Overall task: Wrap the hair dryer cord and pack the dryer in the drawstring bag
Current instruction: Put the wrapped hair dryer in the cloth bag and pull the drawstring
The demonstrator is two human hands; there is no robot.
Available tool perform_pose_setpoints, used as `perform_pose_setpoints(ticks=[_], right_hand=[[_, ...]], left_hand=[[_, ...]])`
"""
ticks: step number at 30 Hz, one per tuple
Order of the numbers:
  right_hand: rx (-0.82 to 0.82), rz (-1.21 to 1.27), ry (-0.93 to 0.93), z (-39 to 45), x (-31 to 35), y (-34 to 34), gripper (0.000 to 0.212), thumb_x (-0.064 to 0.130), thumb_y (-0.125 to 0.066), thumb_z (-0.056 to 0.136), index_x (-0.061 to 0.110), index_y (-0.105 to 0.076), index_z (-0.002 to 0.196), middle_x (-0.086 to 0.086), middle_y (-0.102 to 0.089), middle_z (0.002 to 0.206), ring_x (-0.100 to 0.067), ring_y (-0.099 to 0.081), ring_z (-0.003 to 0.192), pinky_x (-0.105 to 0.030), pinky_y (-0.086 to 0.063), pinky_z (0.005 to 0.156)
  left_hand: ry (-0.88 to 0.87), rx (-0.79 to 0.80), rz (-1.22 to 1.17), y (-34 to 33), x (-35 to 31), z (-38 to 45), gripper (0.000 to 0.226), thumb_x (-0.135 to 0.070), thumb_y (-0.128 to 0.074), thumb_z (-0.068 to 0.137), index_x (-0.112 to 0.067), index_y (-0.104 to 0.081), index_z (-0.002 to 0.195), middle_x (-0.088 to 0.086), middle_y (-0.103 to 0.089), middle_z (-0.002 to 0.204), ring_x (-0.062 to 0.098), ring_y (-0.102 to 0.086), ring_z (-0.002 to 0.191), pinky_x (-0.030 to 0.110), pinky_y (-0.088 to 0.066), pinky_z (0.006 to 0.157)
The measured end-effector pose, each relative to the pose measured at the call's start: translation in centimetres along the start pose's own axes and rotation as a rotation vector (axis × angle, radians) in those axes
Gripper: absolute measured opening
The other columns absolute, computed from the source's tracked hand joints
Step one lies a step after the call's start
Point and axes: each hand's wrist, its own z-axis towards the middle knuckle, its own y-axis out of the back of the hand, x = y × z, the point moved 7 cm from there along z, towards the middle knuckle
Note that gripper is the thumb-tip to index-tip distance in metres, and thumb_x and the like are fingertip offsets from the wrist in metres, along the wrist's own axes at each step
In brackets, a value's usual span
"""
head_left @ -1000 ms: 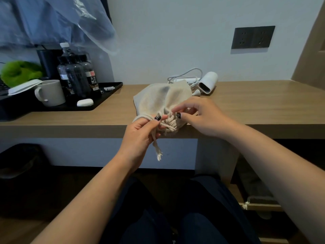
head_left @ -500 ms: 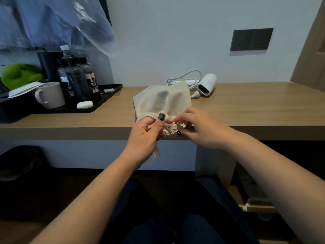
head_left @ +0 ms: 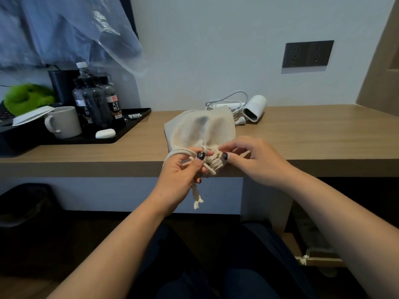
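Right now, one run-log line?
stage: opening bag | left hand: pinches drawstring | right hand: pinches bag mouth | dryer: on desk, unpacked

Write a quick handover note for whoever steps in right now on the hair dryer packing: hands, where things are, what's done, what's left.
Left hand: pinching the drawstring at the bag's gathered mouth.
Right hand: fingertips pinching the gathered mouth from the other side.
Drawstring bag: lying flat at the desk's front edge, mouth cinched, looks empty.
Hair dryer: on the desk by the wall behind the bag, its cord loose beside it.
Done: nothing packed yet.
Left: open the bag, wrap the cord, put the dryer in, pull the drawstring closed.
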Motion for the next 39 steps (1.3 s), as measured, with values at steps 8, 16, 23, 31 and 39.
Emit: perform_pose_setpoints(ticks=[8, 16, 23, 31, 39], right_hand=[[-0.028, 0.147, -0.043, -1.1, 0.1, 0.3, 0.016, 0.016, -0.063, 0.092, 0.018, -0.075, 0.102, 0.013, -0.065, 0.089, 0.011, -0.053, 0.071, -0.006, -0.04, 0.064], [-0.01, 0.244, -0.083, -1.5, 0.1, 0.5, 0.015, 0.019, -0.063, 0.091, 0.027, -0.075, 0.095, -0.007, -0.073, 0.086, -0.029, -0.065, 0.088, -0.047, -0.052, 0.083], [-0.027, 0.277, -0.106, -1.6, 0.0, 0.6, 0.013, 0.017, -0.064, 0.091, 0.022, -0.076, 0.093, -0.003, -0.073, 0.082, -0.017, -0.066, 0.076, -0.033, -0.054, 0.073], [-0.046, 0.481, -0.108, -2.0, 1.0, 0.5, 0.027, 0.008, -0.058, 0.092, 0.023, -0.067, 0.113, 0.002, -0.068, 0.076, -0.01, -0.05, 0.053, -0.024, -0.047, 0.058], [-0.01, 0.441, -0.128, -1.9, 1.3, -1.1, 0.014, 0.008, -0.056, 0.095, 0.011, -0.07, 0.097, 0.001, -0.06, 0.068, 0.004, -0.05, 0.049, -0.009, -0.036, 0.048]], left_hand=[[-0.009, -0.125, -0.081, 0.6, 0.2, 0.0, 0.014, 0.001, -0.058, 0.091, -0.01, -0.068, 0.092, -0.005, -0.074, 0.078, 0.006, -0.064, 0.066, 0.016, -0.05, 0.058], [-0.04, -0.096, -0.086, -0.1, -0.1, 0.4, 0.001, -0.009, -0.059, 0.092, -0.009, -0.059, 0.091, -0.001, -0.07, 0.066, 0.007, -0.065, 0.062, 0.018, -0.051, 0.061], [-0.008, -0.032, -0.103, -0.5, 0.3, 0.5, 0.018, -0.023, -0.061, 0.084, -0.005, -0.065, 0.089, 0.005, -0.075, 0.082, 0.012, -0.066, 0.07, 0.029, -0.052, 0.075], [0.025, -0.118, -0.076, 0.0, 0.6, 0.3, 0.021, -0.027, -0.066, 0.075, -0.008, -0.068, 0.084, -0.002, -0.069, 0.068, 0.007, -0.064, 0.067, 0.019, -0.052, 0.064], [0.034, -0.132, -0.158, 0.3, 0.2, -0.1, 0.019, -0.024, -0.076, 0.066, -0.013, -0.073, 0.081, 0.017, -0.073, 0.09, 0.027, -0.07, 0.088, 0.036, -0.057, 0.081]])
